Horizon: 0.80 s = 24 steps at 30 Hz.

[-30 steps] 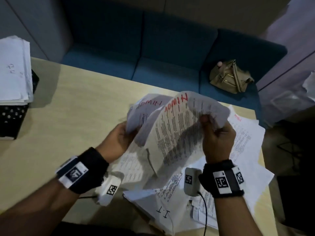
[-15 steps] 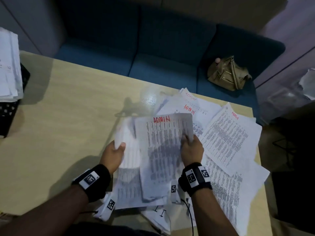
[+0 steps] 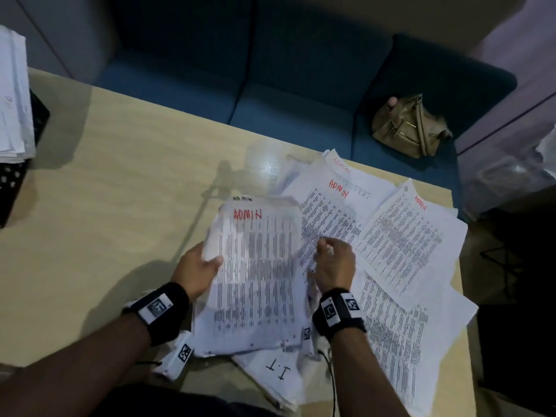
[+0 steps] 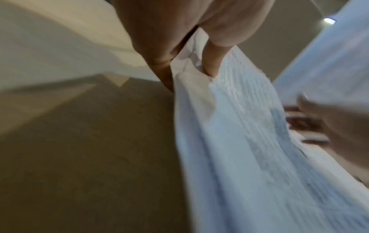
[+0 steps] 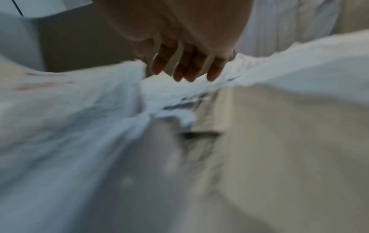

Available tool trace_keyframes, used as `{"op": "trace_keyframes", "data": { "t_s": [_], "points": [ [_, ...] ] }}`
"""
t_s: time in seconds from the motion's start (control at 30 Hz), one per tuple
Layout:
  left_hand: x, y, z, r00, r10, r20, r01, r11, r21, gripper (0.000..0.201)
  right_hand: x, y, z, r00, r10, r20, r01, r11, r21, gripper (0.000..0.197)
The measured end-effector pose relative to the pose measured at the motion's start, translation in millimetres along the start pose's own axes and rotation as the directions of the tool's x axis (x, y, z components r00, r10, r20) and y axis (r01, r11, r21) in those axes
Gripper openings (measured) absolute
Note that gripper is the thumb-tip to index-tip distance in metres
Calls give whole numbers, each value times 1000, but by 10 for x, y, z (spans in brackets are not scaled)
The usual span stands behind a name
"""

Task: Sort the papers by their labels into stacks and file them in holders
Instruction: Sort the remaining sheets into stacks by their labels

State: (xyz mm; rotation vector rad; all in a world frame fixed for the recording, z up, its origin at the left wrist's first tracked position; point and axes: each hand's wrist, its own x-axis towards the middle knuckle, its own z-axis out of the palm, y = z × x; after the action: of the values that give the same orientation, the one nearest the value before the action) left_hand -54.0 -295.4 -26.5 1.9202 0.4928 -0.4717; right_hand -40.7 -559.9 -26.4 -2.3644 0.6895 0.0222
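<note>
While the ADMIN stack (image 3: 258, 266) lies between your hands, its long axis runs away from you, red label at the far end. Your left hand (image 3: 197, 270) grips its left edge, thumb on top and fingers curled beneath. Loose ADMIN sheets (image 3: 400, 239) spread on the table (image 3: 126, 191) to the right. Your right hand (image 3: 334, 266) is nearer to them; whether its curled fingers (image 5: 180, 66) pinch paper cannot be told.
</note>
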Motion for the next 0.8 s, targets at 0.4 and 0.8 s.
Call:
{"op": "trace_keyframes", "data": {
  "t_s": [0.4,0.8],
  "points": [
    [99,-151,-510,990,-101,-99,101,995,-11,41,430,1175,-1021,742,611,-277,-629,777,30,62],
    [162,-259,-551,996,-69,-55,67,997,-41,39,298,514,-1296,737,630,-244,-325,647,690,42]
  ]
}}
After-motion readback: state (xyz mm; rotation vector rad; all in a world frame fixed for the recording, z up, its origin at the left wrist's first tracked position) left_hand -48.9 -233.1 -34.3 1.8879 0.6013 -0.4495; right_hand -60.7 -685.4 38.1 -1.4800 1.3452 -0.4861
